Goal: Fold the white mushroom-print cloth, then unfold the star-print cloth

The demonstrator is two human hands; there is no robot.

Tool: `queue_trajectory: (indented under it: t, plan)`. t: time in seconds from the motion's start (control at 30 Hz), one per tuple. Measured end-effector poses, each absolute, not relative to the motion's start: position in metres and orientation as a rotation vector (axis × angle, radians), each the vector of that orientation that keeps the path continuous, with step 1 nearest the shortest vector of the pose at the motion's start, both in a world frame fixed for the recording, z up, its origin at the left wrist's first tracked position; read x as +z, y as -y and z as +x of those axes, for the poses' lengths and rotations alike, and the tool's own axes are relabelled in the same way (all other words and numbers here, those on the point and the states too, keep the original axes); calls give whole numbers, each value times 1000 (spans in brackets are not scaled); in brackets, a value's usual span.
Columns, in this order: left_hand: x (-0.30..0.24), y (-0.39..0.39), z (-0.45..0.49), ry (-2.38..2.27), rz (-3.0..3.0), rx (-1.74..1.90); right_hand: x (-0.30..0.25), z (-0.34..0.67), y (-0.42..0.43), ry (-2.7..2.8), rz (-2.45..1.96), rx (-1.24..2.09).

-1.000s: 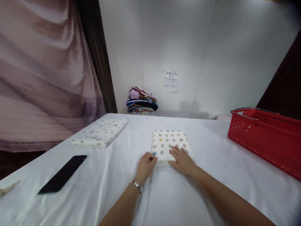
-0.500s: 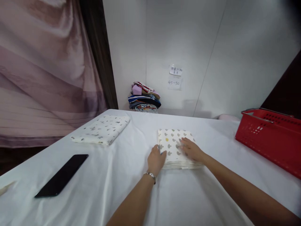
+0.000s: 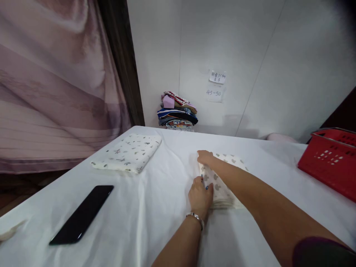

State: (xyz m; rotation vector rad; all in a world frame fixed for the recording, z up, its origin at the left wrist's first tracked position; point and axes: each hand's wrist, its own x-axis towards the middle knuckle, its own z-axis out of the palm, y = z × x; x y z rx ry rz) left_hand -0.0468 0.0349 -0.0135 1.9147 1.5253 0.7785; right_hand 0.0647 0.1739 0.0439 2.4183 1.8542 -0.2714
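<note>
A folded white cloth point(image 3: 222, 185) with grey tree-like prints lies in several layers on the white-covered table. My left hand point(image 3: 200, 194), with a bracelet at its wrist, grips the near part of the cloth's left edge, thumb on top. A bit of blue shows by its fingers; what it is I cannot make out. Reaching across the cloth, my right hand point(image 3: 205, 156) has its fingers curled over the far left corner. The right forearm hides much of the cloth's top.
Another folded cloth point(image 3: 128, 152) with small prints lies at the back left. A black phone point(image 3: 83, 213) is on the near left. A red basket point(image 3: 330, 163) stands at the right. Behind the table, a pile of folded textiles point(image 3: 178, 113) rests against the wall.
My right hand has moved left from the top of the cloth to its far left corner. My left hand stays at the left edge. The view has shifted slightly left.
</note>
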Motion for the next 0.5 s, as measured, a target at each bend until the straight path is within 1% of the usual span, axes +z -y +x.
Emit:
queue_trajectory:
  t: [0.27, 0.5]
  plan:
    - [-14, -36, -48, -1486, 1895, 736, 36, 51, -187, -1698, 2309, -140]
    - [-14, -37, -49, -1456, 1894, 708, 37, 54, -200, -1735, 2308, -110]
